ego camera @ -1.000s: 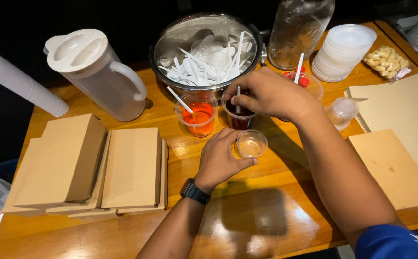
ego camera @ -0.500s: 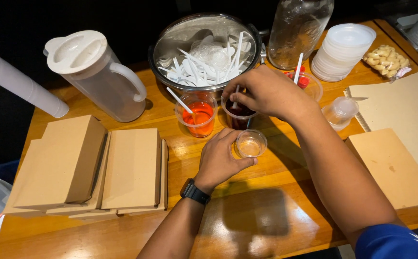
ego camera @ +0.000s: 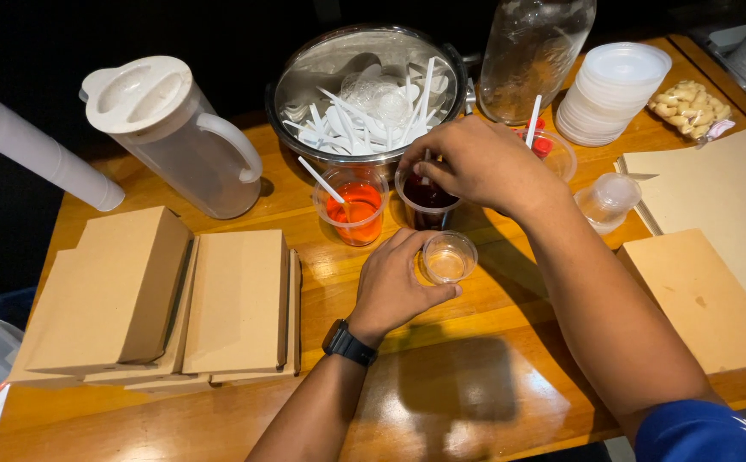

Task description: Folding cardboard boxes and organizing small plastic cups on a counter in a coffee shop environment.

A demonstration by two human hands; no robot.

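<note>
My left hand (ego camera: 396,287) curls around a small clear sauce cup (ego camera: 448,257) standing on the wooden table (ego camera: 244,419), thumb and fingers on its sides. My right hand (ego camera: 475,162) hovers over a clear cup of dark red sauce (ego camera: 425,198) and pinches the handle of a white plastic spoon (ego camera: 427,157) that stands in it. Just left of that cup is a cup of orange-red sauce (ego camera: 356,205) with its own white spoon. Behind my right hand a third cup with red sauce (ego camera: 551,147) holds a spoon.
A metal bowl (ego camera: 364,85) of white plastic spoons and lids sits at the back, beside a clear jar (ego camera: 533,51) and stacked white lids (ego camera: 612,81). A lidded pitcher (ego camera: 172,137) stands left. Brown cardboard boxes (ego camera: 159,299) lie left and right. A bag of nuts (ego camera: 689,107) is far right.
My right hand has shifted slightly left over the dark sauce cup, still on the spoon. The left hand and the small cup have stayed put.
</note>
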